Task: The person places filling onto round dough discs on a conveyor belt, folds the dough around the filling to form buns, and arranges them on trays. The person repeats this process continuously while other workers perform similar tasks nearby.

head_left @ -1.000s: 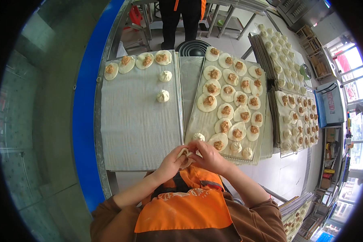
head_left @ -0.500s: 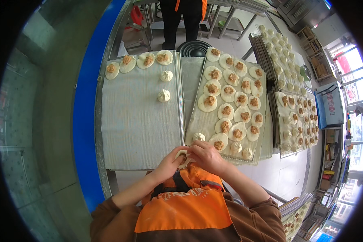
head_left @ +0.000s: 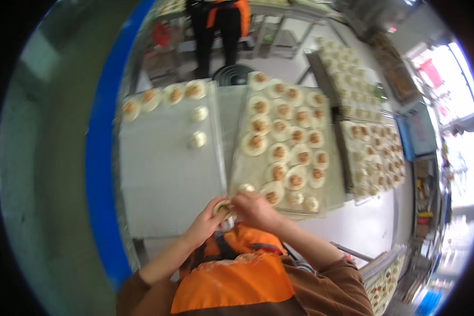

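A partly gathered bun [head_left: 223, 206], its round opening facing up, sits between my two hands in front of the trays. My left hand [head_left: 206, 220] cups it from the left with curled fingers. The fingers of my right hand [head_left: 255, 209] are bunched at its right rim, blurred by motion. On the right tray [head_left: 237, 167] lie several dough rounds topped with brown filling [head_left: 296, 181]. Three pleated buns, one of them a bun [head_left: 295, 198], rest along its near side. The left tray [head_left: 168, 184] carries two closed buns [head_left: 197, 139] and several filled rounds [head_left: 175, 95] along its far edge.
To the right stand stacked trays of filled rounds [head_left: 376, 152] and closed buns [head_left: 347, 73]. Another tray stack [head_left: 384, 279] is at the lower right. A blue edge [head_left: 97, 158] runs along the left. A person [head_left: 216, 37] stands beyond the table, near dark round pans [head_left: 233, 75].
The whole view has shifted and blurred, with the trays now farther left and slightly lower. My hands still hold the bun, whose rim now shows as a rounder opening.
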`<act>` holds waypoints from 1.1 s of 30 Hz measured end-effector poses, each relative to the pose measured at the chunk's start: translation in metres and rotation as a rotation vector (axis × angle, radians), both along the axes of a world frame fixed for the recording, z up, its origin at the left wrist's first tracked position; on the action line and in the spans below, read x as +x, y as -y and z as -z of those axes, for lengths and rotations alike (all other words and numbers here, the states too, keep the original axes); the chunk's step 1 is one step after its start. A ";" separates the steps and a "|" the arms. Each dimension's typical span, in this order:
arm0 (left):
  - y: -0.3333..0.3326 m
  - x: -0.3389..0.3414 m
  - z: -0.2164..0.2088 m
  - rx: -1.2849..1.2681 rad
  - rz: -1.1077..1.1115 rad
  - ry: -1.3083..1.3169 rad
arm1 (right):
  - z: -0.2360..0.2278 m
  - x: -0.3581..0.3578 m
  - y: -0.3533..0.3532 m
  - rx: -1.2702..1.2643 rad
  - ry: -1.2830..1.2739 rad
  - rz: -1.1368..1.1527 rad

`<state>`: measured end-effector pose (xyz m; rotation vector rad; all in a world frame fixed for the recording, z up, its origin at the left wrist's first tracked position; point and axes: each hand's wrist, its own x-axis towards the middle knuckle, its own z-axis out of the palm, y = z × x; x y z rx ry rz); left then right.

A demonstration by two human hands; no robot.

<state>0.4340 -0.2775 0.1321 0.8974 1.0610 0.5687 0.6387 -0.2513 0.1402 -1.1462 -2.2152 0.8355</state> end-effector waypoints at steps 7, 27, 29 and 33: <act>0.001 0.000 0.005 0.015 0.043 0.005 | -0.012 0.003 -0.007 -0.025 -0.054 -0.124; -0.009 0.010 0.014 -0.391 -0.236 0.363 | -0.016 -0.007 -0.013 0.122 0.059 -0.097; -0.005 0.015 0.016 -0.241 -0.265 0.363 | -0.021 -0.006 -0.014 0.058 0.028 -0.100; -0.005 0.017 0.014 -0.217 -0.285 0.309 | -0.025 -0.004 -0.017 0.058 0.050 -0.158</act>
